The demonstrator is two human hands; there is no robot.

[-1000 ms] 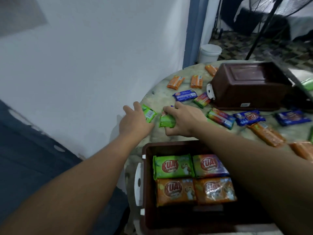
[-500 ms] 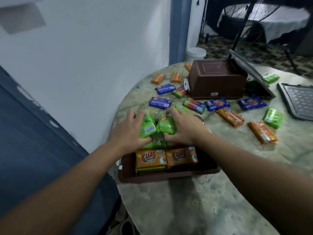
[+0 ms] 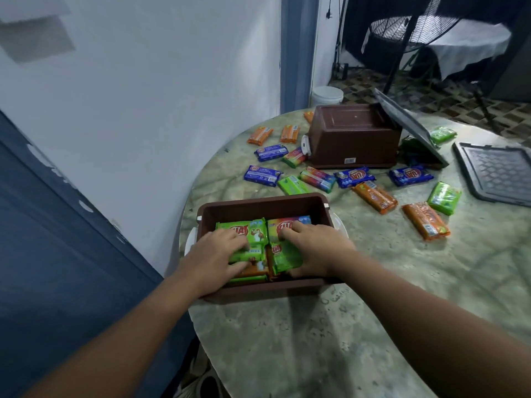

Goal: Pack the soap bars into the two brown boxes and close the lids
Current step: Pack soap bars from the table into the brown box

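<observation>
Pressing green-wrapped soap bars (image 3: pixel 283 255), long axes left-right, into the near open brown plastic box (image 3: pixel 258 206) atop orange bars, left hand (image 3: pixel 214 254) and right hand (image 3: pixel 314 248) both flat, fingers spread.

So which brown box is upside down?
The far brown box, behind the loose soap bars. Its flat bottom faces up, with a sticker on its side. The near brown box sits open, with both hands inside it.
</observation>
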